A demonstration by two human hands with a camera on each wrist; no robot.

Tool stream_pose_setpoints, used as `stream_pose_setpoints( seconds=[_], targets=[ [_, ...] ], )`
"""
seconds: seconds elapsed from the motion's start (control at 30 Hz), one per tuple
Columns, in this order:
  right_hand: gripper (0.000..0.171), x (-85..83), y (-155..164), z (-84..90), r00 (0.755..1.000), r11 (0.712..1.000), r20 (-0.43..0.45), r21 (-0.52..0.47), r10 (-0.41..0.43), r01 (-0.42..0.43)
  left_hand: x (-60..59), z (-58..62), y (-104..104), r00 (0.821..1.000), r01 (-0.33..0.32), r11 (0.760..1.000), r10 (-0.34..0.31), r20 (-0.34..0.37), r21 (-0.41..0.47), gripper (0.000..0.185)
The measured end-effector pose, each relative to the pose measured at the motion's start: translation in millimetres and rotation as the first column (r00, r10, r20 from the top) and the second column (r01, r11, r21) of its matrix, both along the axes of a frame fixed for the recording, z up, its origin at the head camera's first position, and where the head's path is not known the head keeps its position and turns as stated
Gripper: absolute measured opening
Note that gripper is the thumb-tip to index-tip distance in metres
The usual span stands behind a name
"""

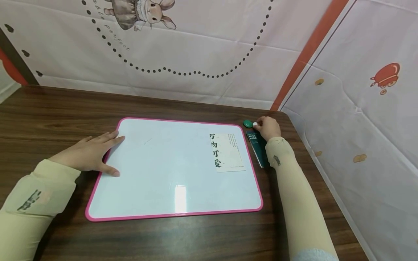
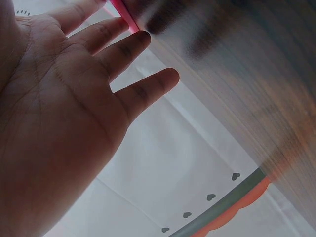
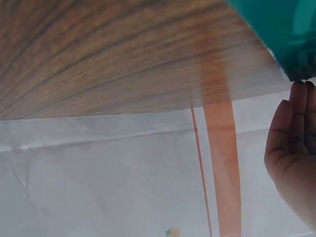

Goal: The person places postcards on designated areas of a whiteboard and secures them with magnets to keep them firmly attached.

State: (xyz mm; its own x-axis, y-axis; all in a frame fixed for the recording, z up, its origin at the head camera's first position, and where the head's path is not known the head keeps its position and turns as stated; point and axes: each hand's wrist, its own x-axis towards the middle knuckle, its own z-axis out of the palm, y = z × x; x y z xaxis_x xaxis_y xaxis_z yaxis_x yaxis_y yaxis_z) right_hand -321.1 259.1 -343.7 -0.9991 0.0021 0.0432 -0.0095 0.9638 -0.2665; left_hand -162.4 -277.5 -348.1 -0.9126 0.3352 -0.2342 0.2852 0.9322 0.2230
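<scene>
Head view: the left grip (image 1: 93, 150) lies spread over the left edge of a whiteboard (image 1: 156, 163), fingers straight, while the right grip (image 1: 268, 128) appears to pinch a white disc (image 1: 255, 124). A green disc (image 1: 248, 124) sits just left of that pinch; a dark green booklet (image 1: 256, 145) lies partly beneath the right wrist. Left of the booklet, well apart from the left grip, a printed card (image 1: 232, 152) rests on the board. A loose pinch could drop the white disc; stray fingers could nudge the green one across the surface (image 1: 196, 235).

Left wrist view: fanned fingers reach the pink rim (image 2: 124, 14); uneven pressure could slide the board.

Right wrist view: bent fingers show by the booklet's end, which a low wrist could drag; the white disc is not visible.
</scene>
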Motion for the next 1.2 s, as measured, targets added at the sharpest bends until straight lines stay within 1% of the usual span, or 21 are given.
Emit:
stream_pose_setpoints(
  seconds=[0.4,0.67,0.9,1.2],
  targets=[
    [0.037,0.5,1,0.8,1.000,1.000,-0.015,0.004,-0.004,0.004,-1.2,-2.4,-1,1.000,0.006,1.000,-0.006,0.000,0.007,0.129],
    [0.037,1.1,5,2.3,1.000,0.998,-0.024,-0.058,0.002,-0.003,-2.2,-3.7,-2,1.000,0.024,1.000,-0.024,-0.004,-0.009,0.127],
    [0.036,4.3,3,4.8,1.000,0.996,-0.024,-0.086,0.008,-0.010,-2.6,-4.3,-3,1.000,0.019,1.000,-0.018,0.005,-0.013,0.128],
    [0.036,13.7,-4,11.0,0.996,0.991,-0.061,-0.114,0.058,-0.065,-1.6,-1.2,0,1.000,0.028,0.999,-0.029,-0.007,-0.033,0.125]
  ],
)
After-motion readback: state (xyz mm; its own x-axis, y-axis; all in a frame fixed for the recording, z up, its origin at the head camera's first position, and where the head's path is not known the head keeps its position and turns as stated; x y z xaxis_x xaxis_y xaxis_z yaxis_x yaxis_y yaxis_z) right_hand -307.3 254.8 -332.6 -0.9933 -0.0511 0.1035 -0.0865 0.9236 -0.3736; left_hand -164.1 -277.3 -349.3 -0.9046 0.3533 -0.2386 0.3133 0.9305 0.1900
